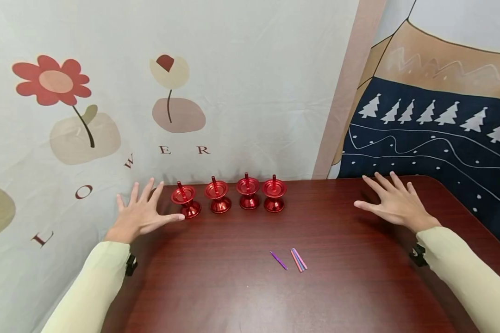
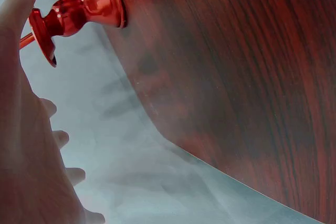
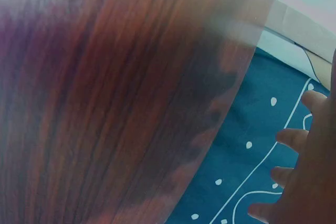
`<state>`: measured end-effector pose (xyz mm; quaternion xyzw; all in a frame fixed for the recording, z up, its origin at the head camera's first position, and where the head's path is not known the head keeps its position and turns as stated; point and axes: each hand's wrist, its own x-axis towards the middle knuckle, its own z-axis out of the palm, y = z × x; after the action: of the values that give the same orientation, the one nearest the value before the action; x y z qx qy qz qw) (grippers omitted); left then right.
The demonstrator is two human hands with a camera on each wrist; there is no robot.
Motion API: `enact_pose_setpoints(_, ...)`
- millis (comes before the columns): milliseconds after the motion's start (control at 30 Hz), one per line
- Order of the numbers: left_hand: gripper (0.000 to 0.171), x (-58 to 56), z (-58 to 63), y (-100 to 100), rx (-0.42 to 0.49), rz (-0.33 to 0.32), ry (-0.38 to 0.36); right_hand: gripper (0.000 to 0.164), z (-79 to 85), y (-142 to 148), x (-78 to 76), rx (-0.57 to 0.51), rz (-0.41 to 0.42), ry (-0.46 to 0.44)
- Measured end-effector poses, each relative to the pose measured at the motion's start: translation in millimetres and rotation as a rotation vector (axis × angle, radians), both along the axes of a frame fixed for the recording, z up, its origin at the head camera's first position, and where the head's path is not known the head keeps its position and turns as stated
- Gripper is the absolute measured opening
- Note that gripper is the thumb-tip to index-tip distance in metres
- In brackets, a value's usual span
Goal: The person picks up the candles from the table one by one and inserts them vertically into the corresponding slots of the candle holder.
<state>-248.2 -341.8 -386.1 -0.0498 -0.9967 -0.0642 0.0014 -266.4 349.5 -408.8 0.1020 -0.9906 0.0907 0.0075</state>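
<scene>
Spread wide, my left hand (image 1: 140,215) hovers at the table's far left, its thumb close to the leftmost red metallic candle holder (image 1: 190,209). Whether the thumb touches it I cannot tell. Three more holders of the same shape, a second (image 1: 220,204), a third (image 1: 249,200) and a fourth (image 1: 274,203), stand upright to its right. My right hand (image 1: 396,203), fingers splayed, is over the table's far right and holds nothing. Between the hands, nearer me, lie a thin purple stick (image 1: 278,260) and a small bundle of pink and blue sticks (image 1: 298,260).
The dark red wood-grain table (image 1: 216,286) has a rounded far right corner. Behind it hangs a pale curtain (image 1: 258,92) with flower prints. A navy cloth (image 1: 433,134) with white trees hangs at the right.
</scene>
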Motion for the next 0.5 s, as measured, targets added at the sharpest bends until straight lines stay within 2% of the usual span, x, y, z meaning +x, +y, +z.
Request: enact_pose_setpoints(500, 0.128, 17.9, 5.8, 12, 0.029, -0.009, 0.095, 0.104, 4.6, -23, 10.4, 0.011, 0.054, 0.035)
